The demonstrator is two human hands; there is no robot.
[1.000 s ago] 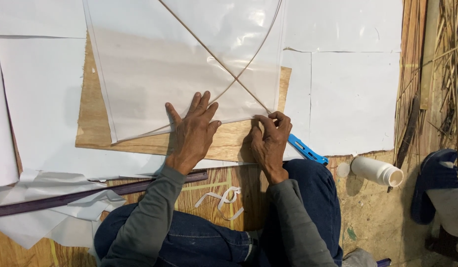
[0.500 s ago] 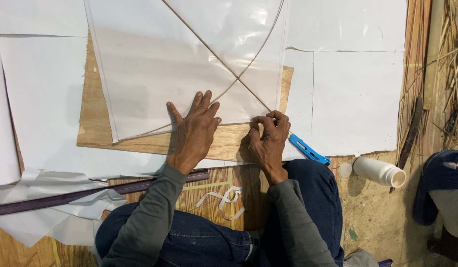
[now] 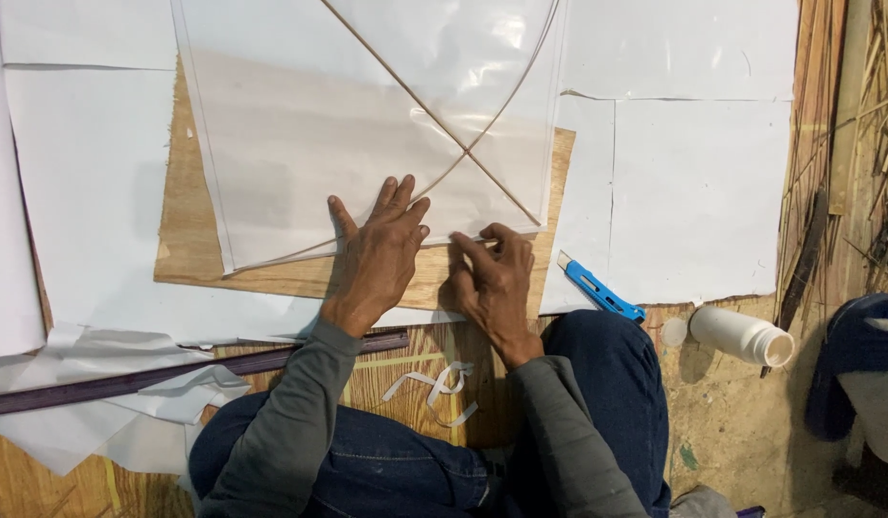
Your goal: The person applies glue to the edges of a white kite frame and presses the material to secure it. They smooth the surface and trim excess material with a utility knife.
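So the clear plastic kite sheet (image 3: 367,125) with its two crossed thin sticks (image 3: 434,120) lies on the plywood board (image 3: 189,240). Left hand (image 3: 377,254) is flat on the sheet's lower edge, fingers spread wide. Right hand (image 3: 492,278) is just beside it at the board's lower right, fingertips pinching the sheet's edge. Blue utility knife (image 3: 602,291) sits right of the board, with a white bottle (image 3: 741,334) lying further right.
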